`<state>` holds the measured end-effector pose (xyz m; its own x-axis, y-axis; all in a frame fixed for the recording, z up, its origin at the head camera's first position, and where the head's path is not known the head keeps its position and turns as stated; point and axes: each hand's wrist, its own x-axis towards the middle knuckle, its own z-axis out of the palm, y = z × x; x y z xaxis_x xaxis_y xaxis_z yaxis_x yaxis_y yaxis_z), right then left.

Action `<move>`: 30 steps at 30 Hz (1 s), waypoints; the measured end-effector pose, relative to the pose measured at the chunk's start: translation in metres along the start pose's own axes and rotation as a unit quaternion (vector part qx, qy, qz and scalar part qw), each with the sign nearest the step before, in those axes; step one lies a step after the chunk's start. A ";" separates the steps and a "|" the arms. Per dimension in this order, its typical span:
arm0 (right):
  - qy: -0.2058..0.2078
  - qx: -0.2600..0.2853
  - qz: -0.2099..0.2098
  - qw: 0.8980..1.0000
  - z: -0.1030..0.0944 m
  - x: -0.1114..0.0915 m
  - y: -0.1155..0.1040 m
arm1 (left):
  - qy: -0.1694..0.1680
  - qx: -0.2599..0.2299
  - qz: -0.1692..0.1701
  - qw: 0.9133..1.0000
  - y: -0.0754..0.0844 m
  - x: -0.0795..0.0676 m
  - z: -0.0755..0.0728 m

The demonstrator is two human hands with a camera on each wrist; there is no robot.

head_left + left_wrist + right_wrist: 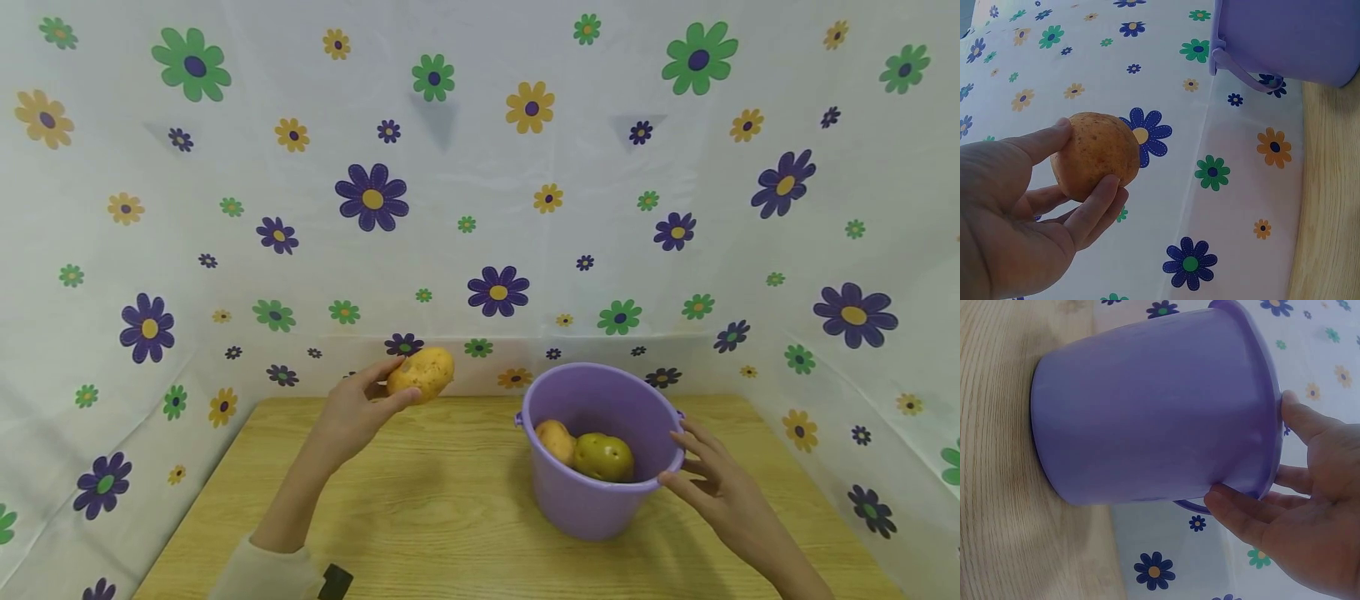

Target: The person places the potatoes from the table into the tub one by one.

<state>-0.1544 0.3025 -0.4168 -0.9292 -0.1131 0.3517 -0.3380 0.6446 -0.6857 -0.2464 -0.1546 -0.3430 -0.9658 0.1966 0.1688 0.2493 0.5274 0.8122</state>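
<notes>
My left hand [348, 412] holds a yellow-brown potato [423, 375] between thumb and fingers, raised above the left part of the table. Dark specks dot its skin in the left wrist view. To the right stands a purple bucket [592, 508], upright on the table. Inside it lie a light-brown potato [555, 440] and a greenish potato [603, 457]; the bucket's lower inside is hidden. My right hand [716, 492] rests its spread fingertips and thumb at the bucket's right rim. From the right wrist view, its fingertips [1215, 499] lie against the bucket's outer side.
The wooden table [360, 517] carries the bucket. A white sheet with printed flowers [480, 167] rises behind the table and along both sides. The bucket's handle [1247, 75] hangs at its side. A small black object [335, 582] sits by my left sleeve.
</notes>
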 end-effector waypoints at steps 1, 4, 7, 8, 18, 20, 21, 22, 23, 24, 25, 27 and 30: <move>0.000 0.000 0.000 1.000 0.000 0.000 0.000 | 0.000 0.000 0.000 1.000 0.001 0.000 0.000; 0.002 0.002 -0.002 1.000 0.000 0.000 0.000 | -0.002 -0.003 0.004 1.000 0.004 0.000 0.002; 0.002 0.001 -0.002 1.000 0.000 0.000 0.000 | -0.006 -0.006 0.009 1.000 0.006 0.001 0.005; 0.003 0.000 -0.002 1.000 0.000 0.000 0.000 | -0.008 -0.009 0.011 1.000 0.007 0.001 0.007; 0.003 -0.003 0.001 1.000 0.000 -0.001 -0.002 | -0.024 -0.048 0.047 0.997 0.021 0.011 0.034; 0.001 -0.004 0.003 1.000 -0.001 0.000 -0.002 | -0.030 -0.060 0.058 0.996 0.023 0.013 0.040; 0.001 -0.004 0.003 1.000 0.000 -0.001 -0.002 | -0.032 -0.066 0.064 0.995 0.024 0.014 0.043; 0.000 -0.004 0.003 1.000 0.000 0.000 -0.002 | -0.033 -0.070 0.065 0.995 0.026 0.015 0.046; -0.001 -0.005 0.003 1.000 0.000 0.000 -0.002 | -0.033 -0.072 0.065 0.995 0.028 0.016 0.049; -0.001 -0.005 0.004 1.000 0.000 0.000 -0.003 | -0.032 -0.071 0.066 0.995 0.029 0.016 0.052; 0.000 -0.005 0.003 1.000 0.000 0.000 -0.003 | -0.032 -0.073 0.065 0.995 0.031 0.017 0.056; 0.000 -0.003 0.002 1.000 0.000 0.000 -0.003 | -0.032 -0.076 0.062 0.995 0.035 0.019 0.063; 0.001 0.001 0.002 1.000 -0.001 0.000 -0.003 | -0.040 -0.083 0.061 0.994 0.041 0.023 0.073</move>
<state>-0.1529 0.3012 -0.4144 -0.9300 -0.1097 0.3509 -0.3356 0.6432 -0.6882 -0.2528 -0.0678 -0.3469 -0.9187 0.3192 0.2327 0.3433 0.3538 0.8701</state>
